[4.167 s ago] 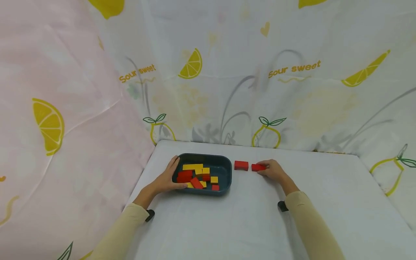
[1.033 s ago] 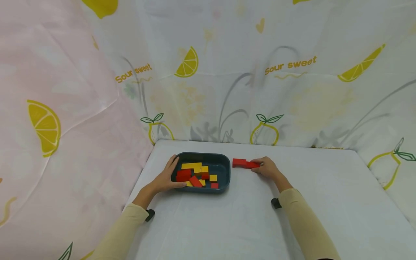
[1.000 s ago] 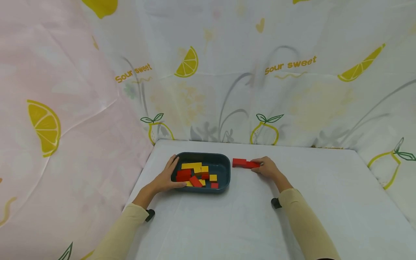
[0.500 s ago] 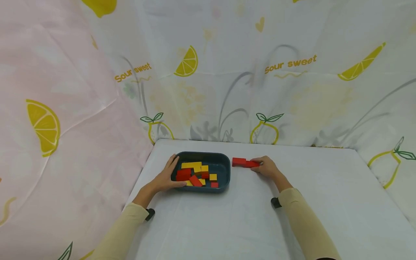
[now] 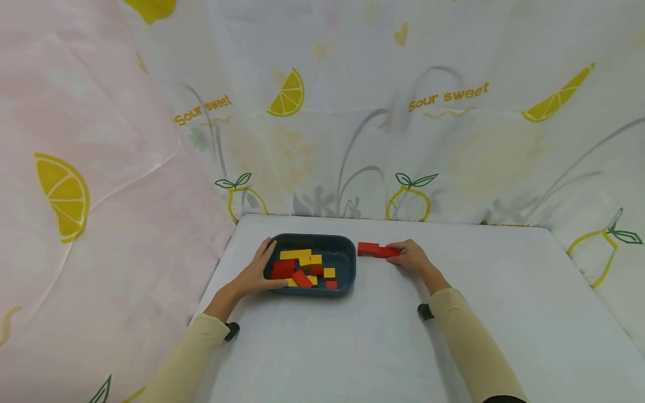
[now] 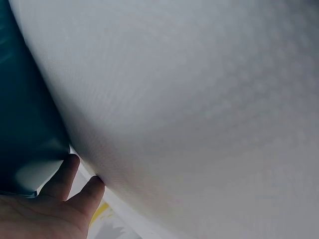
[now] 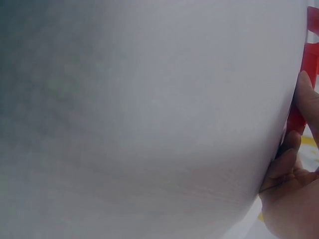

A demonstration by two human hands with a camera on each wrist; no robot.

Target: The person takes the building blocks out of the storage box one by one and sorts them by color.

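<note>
In the head view, my left hand grips the left end of a dark blue tray, thumb over the front rim and fingers at the far left corner. The tray's wall shows in the left wrist view beside my fingertips. Red and yellow blocks lie in it, among them a tilted red block and a long yellow block. Right of the tray, my right hand pinches a low red block, its left end against a taller red block. My fingers partly cover the low block.
A white cloth covers the table. Behind it hangs a lemon-printed curtain, with a pinkish curtain along the left side. The tray stands close to the table's far left corner.
Since the oldest frame, my right hand has slid the low red block left until it meets the taller one. Over the last second the hands and blocks keep their places; the view shifts slightly.
</note>
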